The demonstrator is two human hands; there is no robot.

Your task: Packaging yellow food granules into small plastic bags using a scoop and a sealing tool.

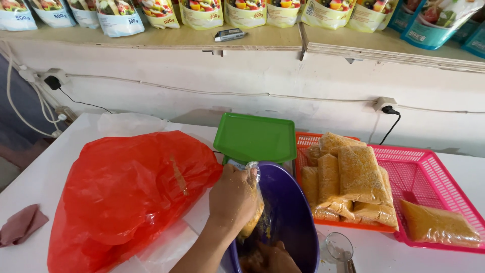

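Small clear plastic bag (251,212) of yellow crumbs, inside purple plastic bowl (290,212) at table's near edge: my left hand (233,194) pinches its mouth; soft, light, slippery. Right hand (273,258) in bowl, grip unclear.

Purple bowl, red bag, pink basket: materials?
Purple bowl: looks like moulded plastic, smooth with a soft sheen. Red bag: thin plastic film, glossy, crinkled and slightly see-through. Pink basket: rigid plastic, judging by its fine moulded lattice walls.
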